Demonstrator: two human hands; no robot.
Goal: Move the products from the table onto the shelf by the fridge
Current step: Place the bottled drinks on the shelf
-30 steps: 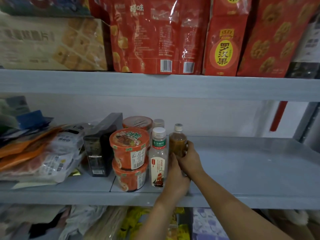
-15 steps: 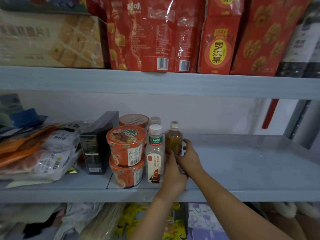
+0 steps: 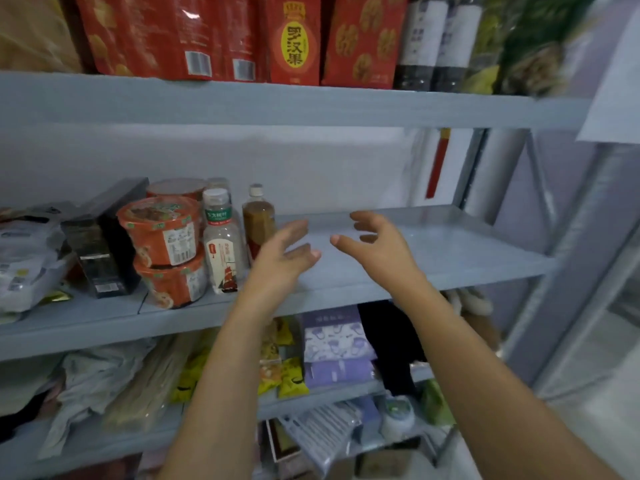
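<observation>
Two hands are held spread and empty above the shelf (image 3: pixel 450 247), the left hand (image 3: pixel 284 261) just beside the brown bottle (image 3: pixel 258 220) and the right hand (image 3: pixel 377 247) near it, thumbs apart. The brown bottle is stood upright on the shelf, next to a clear bottle (image 3: pixel 221 251) and two stacked orange noodle cups (image 3: pixel 162 237)

Both hands, left hand (image 3: pixel 282 259) and right hand (image 3: pixel 375 245), hover empty over the shelf (image 3: pixel 450 258), beside the amber bottle (image 3: pixel 258 223).
</observation>
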